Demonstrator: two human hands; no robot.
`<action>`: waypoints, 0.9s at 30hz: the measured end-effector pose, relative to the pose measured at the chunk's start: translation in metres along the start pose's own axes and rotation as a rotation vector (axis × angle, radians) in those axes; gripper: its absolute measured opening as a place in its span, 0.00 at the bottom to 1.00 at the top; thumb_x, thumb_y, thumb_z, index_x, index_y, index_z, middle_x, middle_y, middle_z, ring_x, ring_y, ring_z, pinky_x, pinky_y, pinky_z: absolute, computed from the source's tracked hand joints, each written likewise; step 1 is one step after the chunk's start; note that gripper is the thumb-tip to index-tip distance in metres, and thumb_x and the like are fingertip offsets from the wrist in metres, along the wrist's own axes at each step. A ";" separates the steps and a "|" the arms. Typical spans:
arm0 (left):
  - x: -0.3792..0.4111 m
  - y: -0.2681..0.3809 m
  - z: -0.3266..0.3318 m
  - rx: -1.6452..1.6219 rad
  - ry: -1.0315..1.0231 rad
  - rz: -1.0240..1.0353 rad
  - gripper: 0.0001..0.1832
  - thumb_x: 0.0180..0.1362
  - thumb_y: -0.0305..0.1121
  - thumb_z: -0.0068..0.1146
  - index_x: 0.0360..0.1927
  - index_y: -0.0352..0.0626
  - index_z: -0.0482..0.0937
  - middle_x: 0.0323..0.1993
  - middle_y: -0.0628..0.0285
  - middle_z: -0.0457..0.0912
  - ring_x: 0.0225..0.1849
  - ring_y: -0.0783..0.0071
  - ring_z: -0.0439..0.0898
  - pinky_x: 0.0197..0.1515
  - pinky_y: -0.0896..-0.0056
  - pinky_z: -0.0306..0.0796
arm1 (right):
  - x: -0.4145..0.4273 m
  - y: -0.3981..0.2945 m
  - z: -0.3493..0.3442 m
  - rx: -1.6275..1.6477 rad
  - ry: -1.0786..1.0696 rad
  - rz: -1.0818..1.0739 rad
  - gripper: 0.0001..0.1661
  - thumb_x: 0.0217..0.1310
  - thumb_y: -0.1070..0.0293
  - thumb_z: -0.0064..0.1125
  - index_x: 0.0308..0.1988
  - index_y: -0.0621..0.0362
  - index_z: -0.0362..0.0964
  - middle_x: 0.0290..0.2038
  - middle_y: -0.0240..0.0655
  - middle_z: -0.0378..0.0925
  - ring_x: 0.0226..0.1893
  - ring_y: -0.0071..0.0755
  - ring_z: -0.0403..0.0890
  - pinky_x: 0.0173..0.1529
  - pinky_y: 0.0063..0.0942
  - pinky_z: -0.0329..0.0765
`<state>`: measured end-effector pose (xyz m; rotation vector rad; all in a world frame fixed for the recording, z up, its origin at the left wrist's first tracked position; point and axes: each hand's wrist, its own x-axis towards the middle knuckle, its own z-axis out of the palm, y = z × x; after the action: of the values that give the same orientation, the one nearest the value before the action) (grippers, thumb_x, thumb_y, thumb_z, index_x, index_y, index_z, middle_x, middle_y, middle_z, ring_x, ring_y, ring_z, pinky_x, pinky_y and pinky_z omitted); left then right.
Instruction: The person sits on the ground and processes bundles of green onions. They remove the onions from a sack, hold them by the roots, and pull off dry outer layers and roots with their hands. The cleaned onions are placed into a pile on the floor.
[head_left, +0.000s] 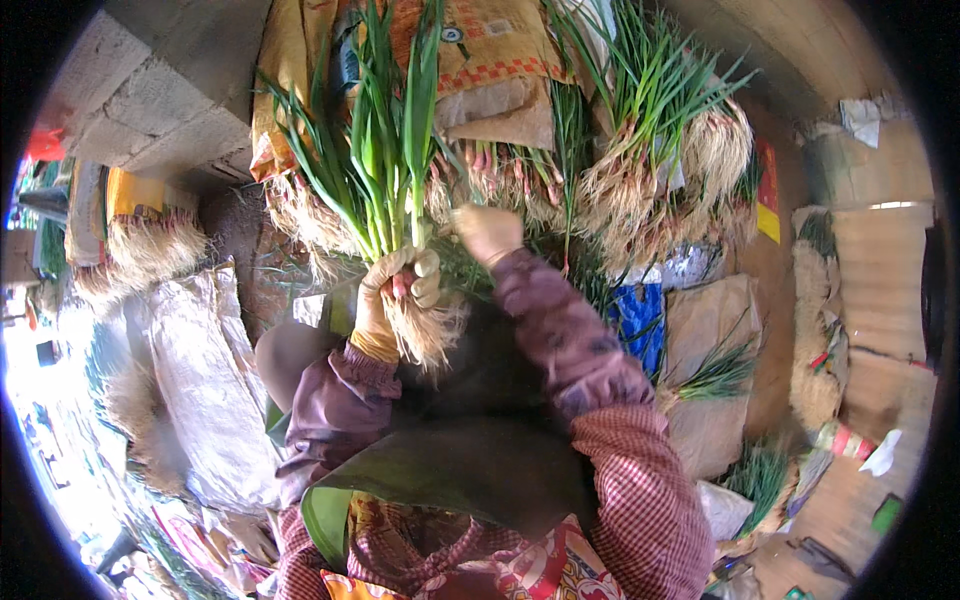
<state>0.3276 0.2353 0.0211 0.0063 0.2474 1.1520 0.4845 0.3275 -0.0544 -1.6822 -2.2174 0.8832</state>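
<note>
My left hand (390, 289), in a pale yellowish glove, grips a bunch of green garlic or spring onions (382, 187) by the lower stems. The green leaves point away from me. Reddish bulbs and a tuft of pale roots (424, 330) hang below my fingers. To the right of the bunch is my right hand (489, 231), blurred. Its fingers look bent, but whether they hold anything is not clear. Just beyond it lies a row of reddish-bulbed plants (517, 176), their tops partly covered by a woven sack (495, 45).
A rooted pile of the same plants (637, 172) lies at the upper right. Concrete blocks (142, 97) stand at the upper left. A white woven sack (202, 375) is on my left; a brown sheet (712, 352) with a few loose plants (712, 375) is on my right.
</note>
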 end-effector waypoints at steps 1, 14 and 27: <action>-0.002 0.000 0.002 0.050 -0.055 0.019 0.21 0.53 0.35 0.51 0.48 0.36 0.64 0.28 0.63 0.66 0.24 0.79 0.64 0.25 0.79 0.60 | -0.001 0.009 -0.008 -0.009 -0.002 0.079 0.10 0.58 0.68 0.44 0.26 0.54 0.71 0.23 0.34 0.76 0.15 0.23 0.71 0.17 0.23 0.68; -0.001 -0.006 -0.024 0.112 0.273 0.087 0.17 0.50 0.38 0.53 0.40 0.38 0.71 0.39 0.51 0.77 0.41 0.55 0.76 0.47 0.56 0.70 | 0.026 -0.053 -0.024 0.767 -0.187 -0.080 0.19 0.59 0.51 0.49 0.39 0.52 0.76 0.14 0.27 0.67 0.16 0.19 0.67 0.20 0.22 0.65; -0.009 0.001 -0.010 -0.140 -0.126 -0.071 0.11 0.54 0.36 0.50 0.25 0.43 0.62 0.19 0.68 0.62 0.19 0.81 0.62 0.24 0.81 0.60 | 0.047 -0.002 -0.006 0.382 0.278 -0.318 0.07 0.54 0.65 0.52 0.31 0.56 0.71 0.28 0.42 0.74 0.27 0.37 0.77 0.30 0.32 0.72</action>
<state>0.3218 0.2262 0.0135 -0.0526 0.0551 1.0916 0.4707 0.3732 -0.0565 -1.1613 -1.9088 0.8612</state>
